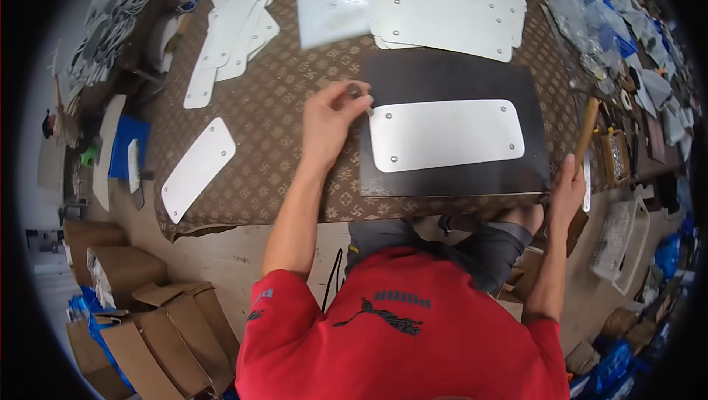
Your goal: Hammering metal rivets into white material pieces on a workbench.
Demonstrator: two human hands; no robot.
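A white panel (pixel 446 134) with rounded corners and metal eyelets near its corners lies flat on a black board (pixel 457 185). At the panel's upper left corner, my left hand (pixel 330 116) is closed in a pinch round a small dark cylindrical metal piece (pixel 354 90). What sits under that piece is hidden by the fingertips. My right hand (pixel 566 192) grips the wooden handle of a hammer (pixel 588 126), off the board's right edge, its dark head pointing up and away from me. Another white panel (pixel 198 170) lies to the left on the patterned tablecloth (pixel 273 123).
Stacks of white panels (pixel 450 13) and narrower white pieces (pixel 230 35) lie at the back, beside a glossy white slab (pixel 334 11). Tools and clear plastic bags (pixel 579 13) crowd the right side. Cardboard boxes (pixel 166 337) stand on the floor at lower left, a white basket (pixel 619 244) at right.
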